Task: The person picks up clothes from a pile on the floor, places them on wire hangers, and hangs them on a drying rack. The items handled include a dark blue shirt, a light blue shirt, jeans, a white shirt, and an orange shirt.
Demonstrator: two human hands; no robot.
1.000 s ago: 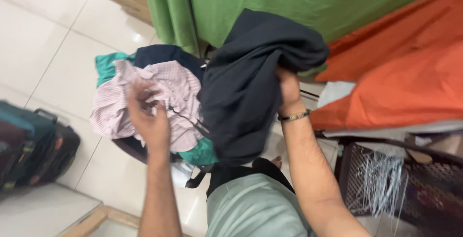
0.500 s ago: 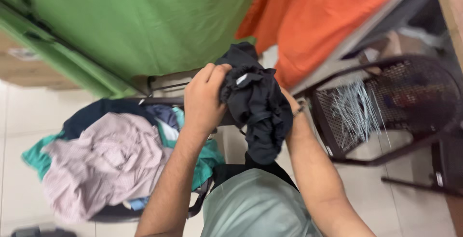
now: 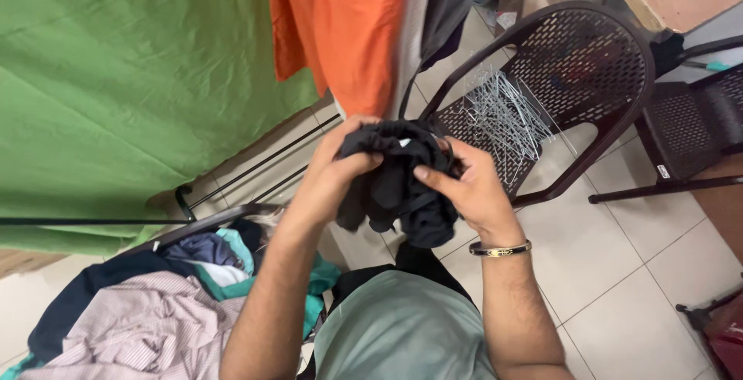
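Note:
Both my hands hold a bunched dark navy garment (image 3: 395,194) in front of my chest. My left hand (image 3: 333,167) grips its upper left edge with the fingers curled over the cloth. My right hand (image 3: 468,190), with a dark bracelet on the wrist, pinches the right side of the bundle. The cloth hangs in folds between them, above my grey-green shirt.
A green sheet (image 3: 116,78) and an orange cloth (image 3: 340,24) hang on a drying rack ahead. A dark perforated plastic chair (image 3: 596,63) holds several wire hangers (image 3: 507,113). A pile of clothes, with a pale striped shirt (image 3: 147,333) on top, lies lower left. A second chair (image 3: 689,128) stands right.
The view has swung right, from the clothes pile toward the chair with hangers. My left hand came up onto the dark garment, which now sits bunched smaller between both hands.

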